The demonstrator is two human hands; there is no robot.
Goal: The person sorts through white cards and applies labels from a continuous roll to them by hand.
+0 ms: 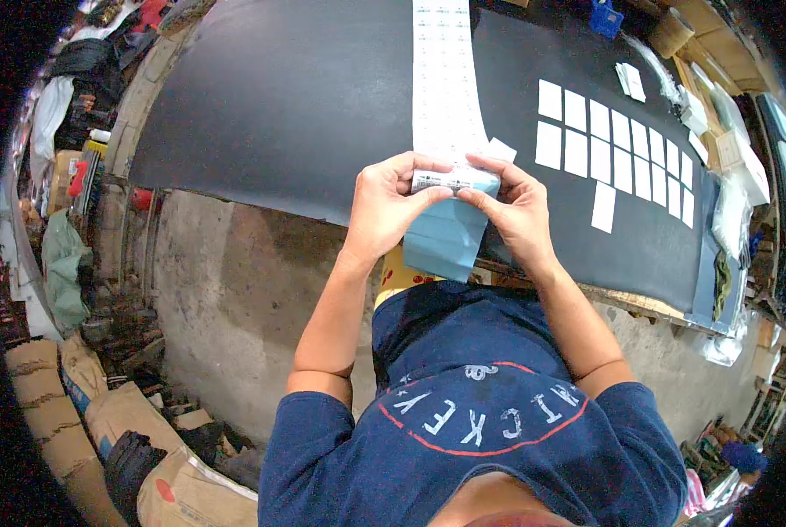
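Observation:
A long white strip of printed labels runs down the black table toward me. Its near end is bent between my hands, and the pale blue backing hangs over the table's front edge. My left hand pinches the strip at its left side, thumb and forefinger on a row of small printed labels. My right hand pinches the same row from the right, the two thumb tips close together. Part of a white card shows just beyond my right fingers.
Two rows of white cards lie on the black table to the right, with a single card below them. A small card stack, a blue basket and a tape roll sit farther back. Cardboard boxes stand at lower left.

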